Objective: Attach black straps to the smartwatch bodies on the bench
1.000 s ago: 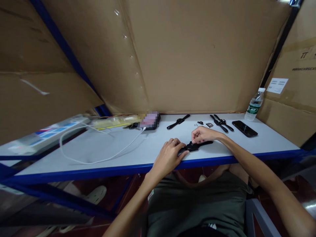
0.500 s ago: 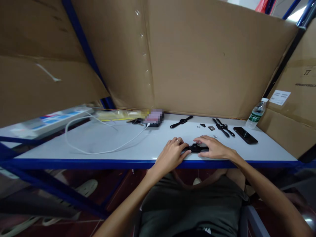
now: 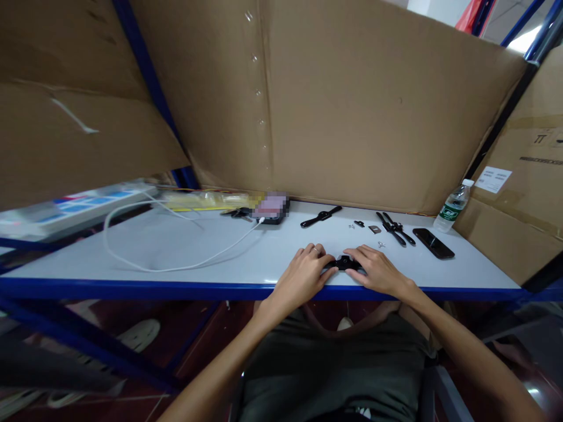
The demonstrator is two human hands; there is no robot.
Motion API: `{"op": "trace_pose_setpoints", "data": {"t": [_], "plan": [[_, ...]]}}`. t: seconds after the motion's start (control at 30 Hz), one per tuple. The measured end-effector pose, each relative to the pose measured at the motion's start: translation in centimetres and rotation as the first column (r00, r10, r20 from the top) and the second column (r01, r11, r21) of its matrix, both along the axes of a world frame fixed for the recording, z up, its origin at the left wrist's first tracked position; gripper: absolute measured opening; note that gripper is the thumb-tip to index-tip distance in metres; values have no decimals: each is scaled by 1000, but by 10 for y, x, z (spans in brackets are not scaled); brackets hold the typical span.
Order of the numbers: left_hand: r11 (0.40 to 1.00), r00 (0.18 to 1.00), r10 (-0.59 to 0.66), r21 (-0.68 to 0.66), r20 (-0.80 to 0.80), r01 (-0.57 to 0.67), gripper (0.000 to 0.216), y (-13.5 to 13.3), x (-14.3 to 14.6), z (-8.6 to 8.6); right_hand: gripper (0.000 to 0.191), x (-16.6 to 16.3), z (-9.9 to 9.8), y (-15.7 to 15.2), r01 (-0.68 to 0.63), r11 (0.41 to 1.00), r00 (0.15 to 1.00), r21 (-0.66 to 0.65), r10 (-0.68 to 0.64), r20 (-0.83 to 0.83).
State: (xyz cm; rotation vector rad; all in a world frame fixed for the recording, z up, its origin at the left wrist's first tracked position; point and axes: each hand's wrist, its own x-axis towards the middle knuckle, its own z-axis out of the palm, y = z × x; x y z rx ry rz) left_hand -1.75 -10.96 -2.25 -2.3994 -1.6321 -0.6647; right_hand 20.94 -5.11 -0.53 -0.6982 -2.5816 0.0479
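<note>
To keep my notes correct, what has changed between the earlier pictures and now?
The right hand moved from the middle of the black tool to its right end and now holds it there. The left hand stayed on the left end; the bottle did not move.

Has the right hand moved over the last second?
Yes: judged against the blue table edge, the right hand has come nearer to it, toward the person, and now grips the black tool.

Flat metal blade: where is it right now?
In the head view, the flat metal blade lies on the table, beyond the right hand, between the small black part to its left and the two black spokeshaves to its right.
</note>
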Motion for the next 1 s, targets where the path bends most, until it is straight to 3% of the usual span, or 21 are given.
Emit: {"op": "trace_pose_setpoints", "data": {"t": [0.13, 0.27, 0.33, 0.43, 0.57, 0.7, 0.87, 1.0], "plan": [[1000, 1000, -15, 13, 18, 15, 25, 1, -2, -2, 41, 13, -5, 13, 45, 994, 972, -102, -67, -225], [1000, 999, -24, 15, 28, 24, 26, 2, -3, -2, 15, 52, -2, 41, 298, 927, 843, -229, -368, -392], [1000, 999, -24, 17, 32, 24, 26, 2, -2, -2, 15, 73, 1, 53, 405, 882, 821, -241, -467, -329], [999, 999, -26, 20, 35, 25, 26, 2, -2, -2, 36, 86, 8, 64, 463, 875, 860, -144, -482, -165], [999, 999, -31, 23, 30, 31, 27, 3, -3, -3, 45, 70, 19, 65, 411, 912, 896, -6, -402, 189], [999, 998, -24, 24, 50, 23, 26, 2, -2, -2, 35, 46, 30, 61, 375, 922, 823, 95, -378, 424], [1000, 999, -23, 13, 36, 22, 25, 0, -1, 0, 19, 37, 36, 58, 415, 908, 831, 60, -405, 382], [999, 999, -24, 29, 34, 23, 26, 0, 0, 0, 25, 39, 39, 54, 427, 904, 849, 7, -404, 340]]}}
